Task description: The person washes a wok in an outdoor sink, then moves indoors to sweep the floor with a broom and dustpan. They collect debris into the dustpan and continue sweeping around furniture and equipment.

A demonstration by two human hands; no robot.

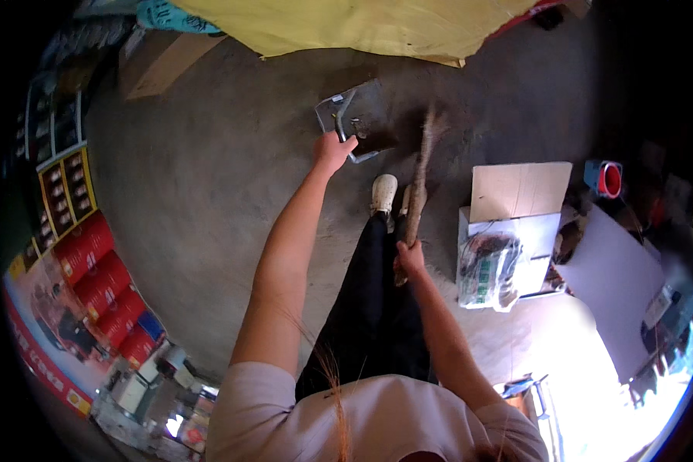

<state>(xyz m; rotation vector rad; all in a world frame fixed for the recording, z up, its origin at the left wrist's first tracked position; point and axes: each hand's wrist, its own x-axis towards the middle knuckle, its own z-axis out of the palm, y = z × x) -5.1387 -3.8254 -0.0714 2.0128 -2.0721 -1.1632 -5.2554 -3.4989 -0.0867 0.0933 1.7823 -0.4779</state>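
**Over the grey floor point(200, 169), a dustpan point(371, 108) in one hand and a straw broom point(423, 158) in the other**

From where I stand, the person's left hand point(333, 152) is closed around the dustpan's bent metal handle. The shallow pan spreads out ahead of that fist and to its right, with a few small scraps in it; I cannot tell whether its edge touches the floor. The right hand point(410, 256) is wrapped around the broom low on its stick, a short end poking out behind the fingers. The broom runs forward from that grip, past the pale shoes point(383, 192), to blurred bristles just right of the pan and apart from it.

Lettering shows up around the room. A turquoise bag point(175, 15) at the far edge carries dark capitals, beside a broad yellow sheet point(362, 29). To the right, green characters mark a clear plastic-wrapped package point(489, 271) against a white carton point(537, 239) with a brown cardboard flap point(520, 189). On the left, a poster point(38, 358) bears pale characters on a red band, next to red drum-shaped containers point(100, 285) whose small labels are too blurred to make out.
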